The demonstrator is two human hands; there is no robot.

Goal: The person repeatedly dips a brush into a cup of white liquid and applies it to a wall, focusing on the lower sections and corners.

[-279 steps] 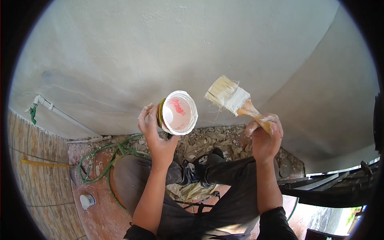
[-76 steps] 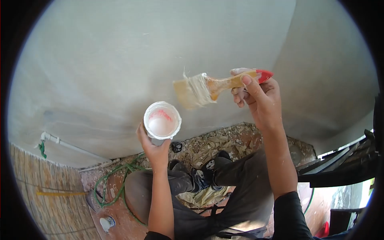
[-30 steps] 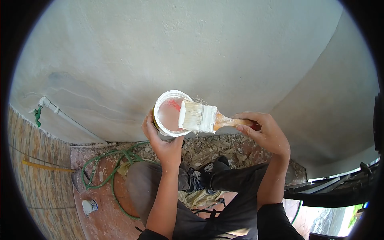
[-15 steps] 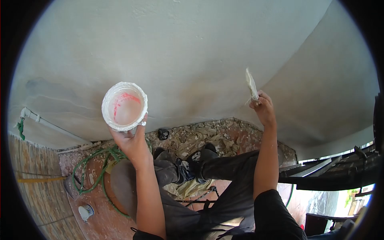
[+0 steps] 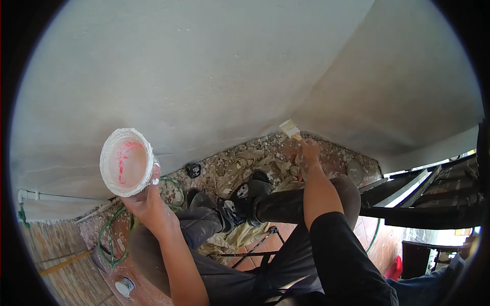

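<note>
Low by a pale wall (image 5: pixel 204 76), brush (image 5: pixel 290 128) in right hand (image 5: pixel 310 149), rubble-strewn floor (image 5: pixel 339 153)

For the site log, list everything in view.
Tub: one, white, left
Brush: one, pale, centre right
Walls: two, grey, ahead and right
Pipe: one, white, lower left
Tap: one, green, pipe's end
Hose: count unclear, green, lower left
Small container: one, white, lower left
Strip: one, yellow, lower left
Sheeting: uncounted, beige, centre
Floor: one, reddish, below
Slatted structure: one, dark, right
Unclear object: one, red, lower right
Legs: two, dark-trousered, centre
Left hand: one, white-smeared, on tub
Right hand: one, bare, on brush
</note>
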